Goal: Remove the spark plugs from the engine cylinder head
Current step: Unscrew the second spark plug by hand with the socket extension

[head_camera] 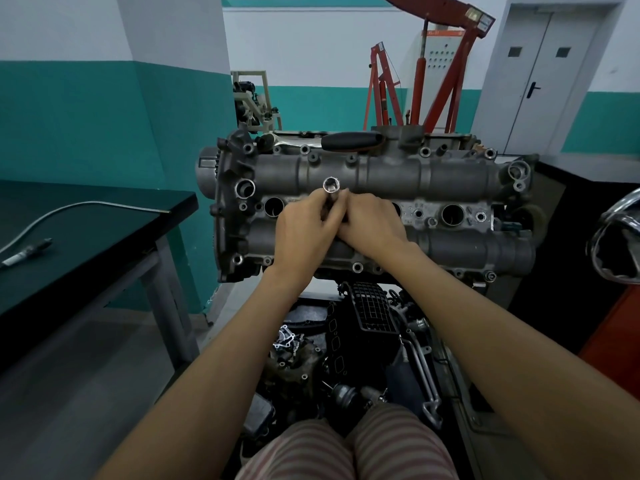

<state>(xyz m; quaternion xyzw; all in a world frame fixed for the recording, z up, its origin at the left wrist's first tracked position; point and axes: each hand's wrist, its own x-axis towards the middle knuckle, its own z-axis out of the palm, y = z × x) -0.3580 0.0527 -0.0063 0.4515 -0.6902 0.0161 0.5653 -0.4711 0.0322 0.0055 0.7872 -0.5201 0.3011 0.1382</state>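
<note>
The grey cylinder head (450,174) lies across the middle of the view with a row of round plug wells; one open well (274,206) shows at the left and another (452,215) at the right. A shiny tubular socket (331,188) stands up over the wells between them, its open end facing me. My left hand (304,233) and my right hand (372,226) both grip its shaft from either side, fingers curled round it. The well under my hands is hidden. A removed spark plug (26,255) lies on the dark table at the left.
A ratchet with a black handle (349,141) rests on the far edge of the head. A dark table (104,237) at the left carries a bent metal tube (86,206). Loose engine parts (363,341) lie below the head. Red hoist frames (433,84) stand behind.
</note>
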